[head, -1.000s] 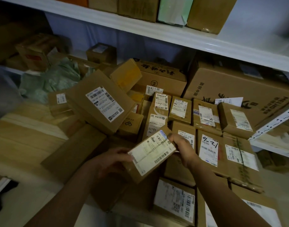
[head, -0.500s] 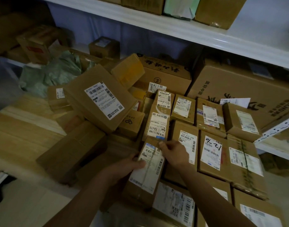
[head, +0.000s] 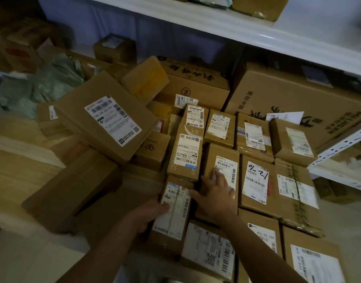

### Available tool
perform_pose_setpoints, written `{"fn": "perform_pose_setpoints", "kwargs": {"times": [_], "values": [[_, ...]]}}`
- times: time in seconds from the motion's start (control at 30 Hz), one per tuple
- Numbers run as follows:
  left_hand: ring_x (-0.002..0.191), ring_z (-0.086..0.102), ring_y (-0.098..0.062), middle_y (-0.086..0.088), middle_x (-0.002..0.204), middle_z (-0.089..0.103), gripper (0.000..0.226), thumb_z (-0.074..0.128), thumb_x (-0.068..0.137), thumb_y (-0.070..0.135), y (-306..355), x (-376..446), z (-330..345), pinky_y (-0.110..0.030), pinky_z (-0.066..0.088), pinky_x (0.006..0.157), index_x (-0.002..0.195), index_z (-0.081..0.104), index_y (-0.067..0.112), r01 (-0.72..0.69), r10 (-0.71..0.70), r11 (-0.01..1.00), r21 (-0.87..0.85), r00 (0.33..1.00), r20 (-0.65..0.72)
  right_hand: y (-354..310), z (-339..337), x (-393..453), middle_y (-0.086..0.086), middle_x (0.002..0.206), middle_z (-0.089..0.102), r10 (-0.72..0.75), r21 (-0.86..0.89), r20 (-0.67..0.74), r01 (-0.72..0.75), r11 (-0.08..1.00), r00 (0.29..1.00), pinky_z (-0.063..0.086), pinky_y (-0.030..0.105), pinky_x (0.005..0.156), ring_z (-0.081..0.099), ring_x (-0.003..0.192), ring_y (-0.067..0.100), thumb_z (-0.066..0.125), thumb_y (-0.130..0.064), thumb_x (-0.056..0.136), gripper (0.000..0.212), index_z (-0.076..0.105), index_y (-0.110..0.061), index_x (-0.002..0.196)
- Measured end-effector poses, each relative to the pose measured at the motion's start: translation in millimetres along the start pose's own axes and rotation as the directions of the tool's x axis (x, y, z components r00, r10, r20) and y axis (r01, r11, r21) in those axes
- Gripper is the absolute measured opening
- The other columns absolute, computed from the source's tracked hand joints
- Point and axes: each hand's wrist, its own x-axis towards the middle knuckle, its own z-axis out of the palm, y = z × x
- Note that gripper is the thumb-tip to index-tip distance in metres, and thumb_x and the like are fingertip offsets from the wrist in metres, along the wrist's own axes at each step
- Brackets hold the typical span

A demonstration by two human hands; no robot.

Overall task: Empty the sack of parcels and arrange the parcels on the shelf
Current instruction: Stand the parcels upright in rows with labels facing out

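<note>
A small brown parcel (head: 172, 211) with a white label lies flat in the front row of labelled parcels on the low shelf. My left hand (head: 149, 214) holds its left edge, thumb on the label. My right hand (head: 215, 196) rests with straight, spread fingers on the neighbouring parcel (head: 222, 170) to its right, the thumb near the small parcel's edge. A crumpled green sack (head: 42, 82) lies at the back left of the shelf.
Loose parcels are heaped at centre left, a large tilted one (head: 106, 117) on top. Big cartons (head: 294, 107) stand at the back right. A white upper shelf board (head: 236, 27) overhangs. Bare wooden shelf surface (head: 16, 164) lies at the left.
The small parcel came down from a tilted hold into the row and now lies flat. My right hand let go of its top corner and moved onto the parcel to the right.
</note>
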Motion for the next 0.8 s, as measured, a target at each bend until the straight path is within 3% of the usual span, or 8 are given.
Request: {"fn": "perform_pose_setpoints", "kwargs": {"times": [0.2,0.37,0.47,0.57,0.67,0.8], "values": [[0.115,0.058,-0.032,-0.015,0.13,0.058,0.035,0.046,0.097,0.01,-12,9,17,-0.048,0.047,0.099,0.133,0.045,0.011,-0.069,0.083,0.992,0.105,0.989,-0.126,-2,15,1,0.004,0.161,-0.01,-0.055,-0.098,0.012,0.056,0.994,0.998,0.0,0.063,0.115,-0.015,0.147,0.031,0.058,-0.054,0.083,0.079,0.018,-0.036,0.149],[0.111,0.059,-0.025,-0.008,0.127,0.058,0.039,0.054,0.093,0.009,-6,7,24,-0.027,0.052,0.074,0.13,0.044,0.014,-0.122,0.189,0.956,0.265,0.951,-0.243,-3,15,4,0.002,0.162,-0.003,-0.035,-0.08,-0.006,0.035,0.996,0.999,0.001,0.061,0.115,-0.013,0.148,0.028,0.062,-0.048,0.082,0.078,0.025,-0.03,0.148],[0.102,0.059,-0.02,-0.008,0.121,0.06,0.036,0.06,0.088,0.007,1,6,24,-0.029,0.049,0.079,0.122,0.05,0.012,-0.151,0.25,0.934,0.325,0.924,-0.29,-8,8,8,0.002,0.16,0.01,-0.028,-0.002,-0.077,0.028,1.0,0.997,0.005,0.056,0.118,-0.006,0.149,0.025,0.061,-0.044,0.085,0.07,0.03,-0.026,0.146],[0.088,0.057,-0.013,-0.005,0.105,0.063,0.013,0.059,0.089,0.012,22,-4,22,-0.029,0.05,0.078,0.103,0.057,0.013,-0.222,0.373,0.897,0.383,0.844,-0.385,-15,-6,15,0.001,0.155,0.025,-0.07,0.075,-0.17,0.084,0.994,0.983,0.017,0.046,0.117,0.01,0.147,0.022,0.058,-0.042,0.088,0.059,0.04,-0.024,0.141],[0.089,0.057,-0.011,0.003,0.097,0.058,0.007,0.055,0.092,0.016,56,-18,15,-0.019,0.046,0.069,0.096,0.06,0.015,-0.278,0.536,0.797,0.536,0.734,-0.416,-28,-20,28,0.002,0.147,0.039,-0.126,0.137,-0.237,0.162,0.977,0.963,0.03,0.036,0.112,0.032,0.137,0.021,0.058,-0.035,0.09,0.051,0.048,-0.02,0.137],[0.082,0.055,-0.01,0.006,0.086,0.057,0.01,0.057,0.09,0.017,98,-34,1,-0.014,0.04,0.064,0.081,0.055,0.02,-0.374,0.701,0.681,0.63,0.581,-0.413,-51,-37,45,0.002,0.142,0.042,-0.176,0.288,-0.212,0.234,0.928,0.961,0.038,0.034,0.107,0.043,0.129,0.02,0.058,-0.022,0.092,0.046,0.048,-0.019,0.136]]}}
